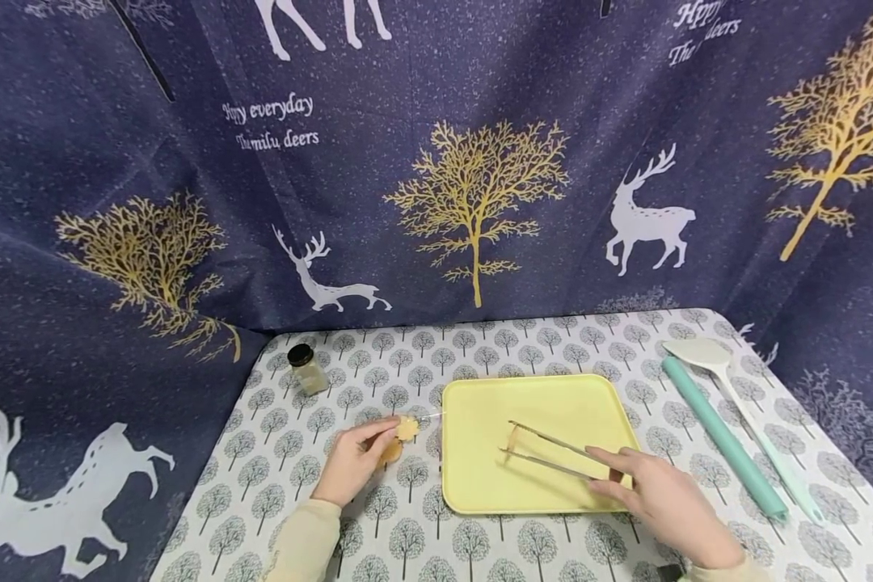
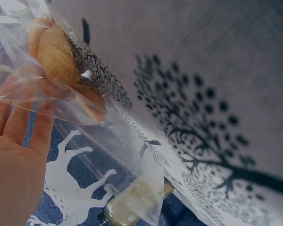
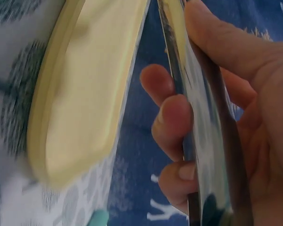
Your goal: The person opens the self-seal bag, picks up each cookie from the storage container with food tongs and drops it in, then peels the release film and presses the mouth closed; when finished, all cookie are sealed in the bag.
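Over the table left of the yellow tray (image 1: 473,493), my left hand (image 1: 354,459) pinches a clear plastic bag (image 2: 70,106) between thumb and fingers. Golden-brown biscuits (image 1: 407,428) show through its film. Up close in the left wrist view, the biscuits (image 2: 59,54) overlap and the film covers part of the fingers. My right hand (image 1: 658,493) grips metal tongs (image 1: 556,469), thumb on one arm and fingers on the other. The tongs point left above the tray, tips apart. A faint brownish patch shows between the tips; what it is cannot be made out.
A small jar with a black lid (image 1: 308,372) stands at the back left. Along the right side lie a teal rod (image 1: 727,440) and a pale spatula (image 1: 752,420). A dark patterned curtain (image 1: 422,97) hangs behind the tree-print tablecloth (image 1: 407,537).
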`<state>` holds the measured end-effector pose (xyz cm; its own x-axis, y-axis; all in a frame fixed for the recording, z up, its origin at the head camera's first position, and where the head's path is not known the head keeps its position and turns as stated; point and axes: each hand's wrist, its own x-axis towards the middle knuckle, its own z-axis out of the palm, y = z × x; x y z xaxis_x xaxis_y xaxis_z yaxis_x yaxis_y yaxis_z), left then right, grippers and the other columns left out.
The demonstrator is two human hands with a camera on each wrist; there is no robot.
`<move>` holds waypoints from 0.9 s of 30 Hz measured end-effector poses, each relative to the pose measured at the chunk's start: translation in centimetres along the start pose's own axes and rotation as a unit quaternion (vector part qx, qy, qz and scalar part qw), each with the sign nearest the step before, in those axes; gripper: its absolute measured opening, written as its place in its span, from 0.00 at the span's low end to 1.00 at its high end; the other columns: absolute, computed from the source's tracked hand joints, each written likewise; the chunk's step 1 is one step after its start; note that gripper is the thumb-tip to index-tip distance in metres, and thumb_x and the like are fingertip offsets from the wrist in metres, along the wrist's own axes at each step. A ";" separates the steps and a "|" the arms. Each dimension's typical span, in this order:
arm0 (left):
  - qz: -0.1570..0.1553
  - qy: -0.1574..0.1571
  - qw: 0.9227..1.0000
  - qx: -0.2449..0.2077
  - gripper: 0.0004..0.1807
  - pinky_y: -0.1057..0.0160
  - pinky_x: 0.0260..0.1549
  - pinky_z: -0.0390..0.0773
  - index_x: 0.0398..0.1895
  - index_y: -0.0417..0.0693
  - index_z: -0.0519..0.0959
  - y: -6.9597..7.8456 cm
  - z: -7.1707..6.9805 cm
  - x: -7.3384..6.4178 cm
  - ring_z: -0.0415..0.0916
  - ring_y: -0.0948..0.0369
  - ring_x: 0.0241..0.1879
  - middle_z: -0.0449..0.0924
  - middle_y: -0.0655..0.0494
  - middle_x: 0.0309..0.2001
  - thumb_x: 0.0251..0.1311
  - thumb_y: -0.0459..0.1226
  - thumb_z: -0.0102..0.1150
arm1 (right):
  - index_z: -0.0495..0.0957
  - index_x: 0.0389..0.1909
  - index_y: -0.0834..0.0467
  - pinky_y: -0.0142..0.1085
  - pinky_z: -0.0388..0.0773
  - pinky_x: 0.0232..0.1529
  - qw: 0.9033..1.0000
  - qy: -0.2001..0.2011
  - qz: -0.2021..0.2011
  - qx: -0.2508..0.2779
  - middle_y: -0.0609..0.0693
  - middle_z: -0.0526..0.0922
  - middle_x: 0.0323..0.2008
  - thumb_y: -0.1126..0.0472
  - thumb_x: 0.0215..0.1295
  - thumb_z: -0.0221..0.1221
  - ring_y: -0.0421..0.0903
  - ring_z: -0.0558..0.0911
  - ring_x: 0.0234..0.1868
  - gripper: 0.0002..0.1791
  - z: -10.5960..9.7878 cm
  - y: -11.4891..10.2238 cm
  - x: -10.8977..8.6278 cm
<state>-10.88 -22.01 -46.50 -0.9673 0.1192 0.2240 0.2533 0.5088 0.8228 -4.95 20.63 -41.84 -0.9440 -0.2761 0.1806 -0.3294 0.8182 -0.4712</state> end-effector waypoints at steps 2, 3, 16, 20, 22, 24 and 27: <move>0.001 0.002 1.000 -0.002 0.12 0.61 0.58 0.75 0.50 0.50 0.84 -0.1 0.1 0.0 0.77 0.59 0.56 0.80 0.49 0.56 0.63 0.35 0.62 | 0.80 0.56 0.49 0.26 0.63 0.16 1.000 0.002 0.000 0.003 0.26 0.71 0.26 0.45 0.57 0.67 0.29 0.62 0.18 0.26 0.6 -0.6 0.7; 0.001 0.003 1.000 -0.002 0.12 0.61 0.58 0.75 0.50 0.51 0.84 -0.1 0.1 0.1 0.77 0.59 0.56 0.80 0.50 0.56 0.63 0.35 0.62 | 0.80 0.57 0.49 0.27 0.63 0.17 1.000 0.005 0.000 0.002 0.26 0.71 0.26 0.45 0.57 0.67 0.29 0.62 0.18 0.26 0.9 -0.9 1.0; -0.006 0.007 1.000 0.002 0.12 0.62 0.58 0.75 0.50 0.53 0.84 -0.2 0.1 0.1 0.76 0.61 0.56 0.80 0.53 0.56 0.63 0.35 0.62 | 0.80 0.57 0.48 0.27 0.70 0.21 0.998 0.016 -0.055 -0.003 0.29 0.72 0.27 0.47 0.55 0.69 0.29 0.66 0.21 0.27 5.0 -5.0 4.2; -0.003 0.006 1.000 0.006 0.12 0.63 0.57 0.75 0.50 0.53 0.84 -0.3 0.1 0.2 0.77 0.62 0.56 0.81 0.55 0.55 0.64 0.36 0.62 | 0.80 0.57 0.48 0.28 0.74 0.23 0.997 0.022 -0.079 -0.009 0.33 0.74 0.28 0.47 0.55 0.69 0.29 0.67 0.22 0.27 5.8 -5.9 5.1; -0.001 0.005 1.000 0.008 0.12 0.63 0.56 0.76 0.50 0.52 0.84 -0.4 0.1 0.2 0.77 0.62 0.56 0.81 0.56 0.55 0.64 0.36 0.62 | 0.80 0.57 0.47 0.28 0.74 0.23 0.996 0.024 -0.086 -0.012 0.35 0.75 0.28 0.46 0.55 0.68 0.29 0.68 0.22 0.27 6.1 -6.3 5.6; 0.001 0.005 1.000 0.008 0.12 0.63 0.56 0.77 0.50 0.52 0.84 -0.4 0.1 0.1 0.77 0.62 0.55 0.81 0.57 0.55 0.64 0.36 0.62 | 0.80 0.57 0.48 0.28 0.74 0.22 0.995 0.024 -0.092 -0.014 0.36 0.76 0.28 0.46 0.55 0.68 0.29 0.68 0.22 0.27 6.5 -6.5 6.0; -0.001 0.005 1.000 0.010 0.13 0.61 0.57 0.76 0.50 0.53 0.84 -0.4 0.1 0.0 0.77 0.61 0.55 0.81 0.58 0.55 0.63 0.36 0.62 | 0.80 0.56 0.47 0.27 0.73 0.22 0.994 0.020 -0.102 -0.024 0.36 0.75 0.27 0.44 0.55 0.68 0.30 0.69 0.22 0.27 7.0 -6.7 6.6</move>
<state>-10.96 -22.09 -46.90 -0.9677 0.1092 0.2272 0.2502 0.5266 0.8124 -9.07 9.78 -43.54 -0.8561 -0.4185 0.3031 -0.5113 0.7713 -0.3791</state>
